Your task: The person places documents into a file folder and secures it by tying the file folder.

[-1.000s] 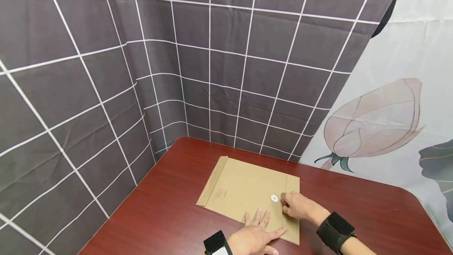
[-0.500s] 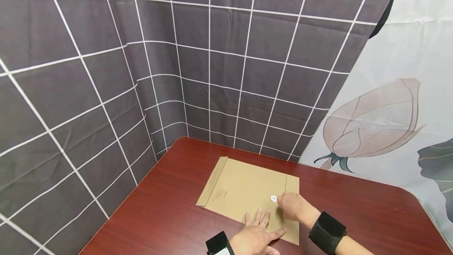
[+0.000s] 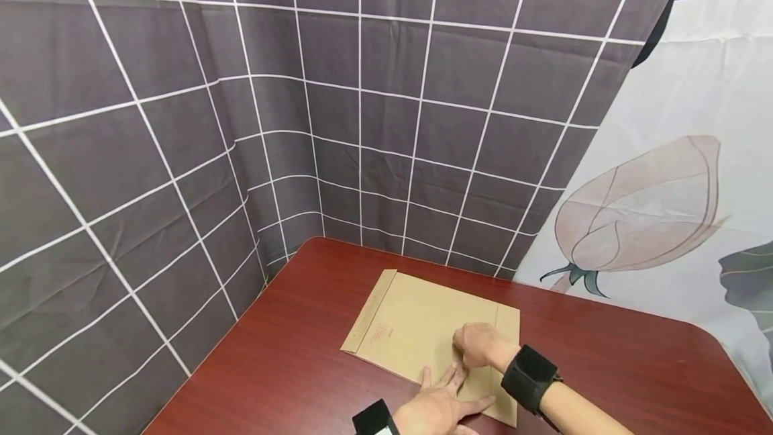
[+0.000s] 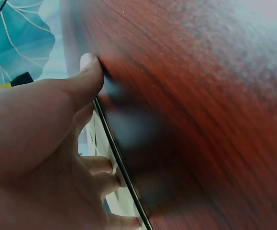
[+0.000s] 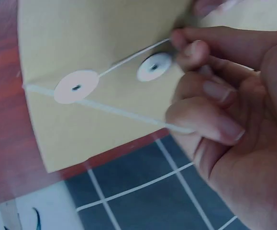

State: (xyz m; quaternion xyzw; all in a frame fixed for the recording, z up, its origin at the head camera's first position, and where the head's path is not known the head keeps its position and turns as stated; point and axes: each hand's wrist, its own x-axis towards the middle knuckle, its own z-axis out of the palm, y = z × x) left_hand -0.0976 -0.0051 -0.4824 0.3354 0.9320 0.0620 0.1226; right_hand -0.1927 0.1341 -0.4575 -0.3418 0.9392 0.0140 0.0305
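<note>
A tan kraft-paper string-tie envelope (image 3: 417, 307) lies flat on the table. In the head view my left hand (image 3: 431, 408) rests on its near edge with spread fingers; the left wrist view shows the thumb (image 4: 90, 74) over the table side. My right hand (image 3: 480, 344) is above the envelope, just beyond the left fingertips. Seen from the right wrist, its thumb and index finger pinch a thin white string (image 5: 133, 57) that runs taut from a white disc (image 5: 64, 91). A second white disc (image 5: 147, 72) sits just beside the fingertips. The right hand hides the discs in the head view.
The reddish-brown wooden table (image 3: 290, 334) extends around the envelope. A dark grey curtain with white grid lines (image 3: 386, 119) hangs behind and to the left. A white flower-print cloth (image 3: 664, 99) hangs on the right.
My right hand has moved left from the flap crease across the envelope and now covers the disc that showed earlier. The left hand stays in nearly the same place on the envelope.
</note>
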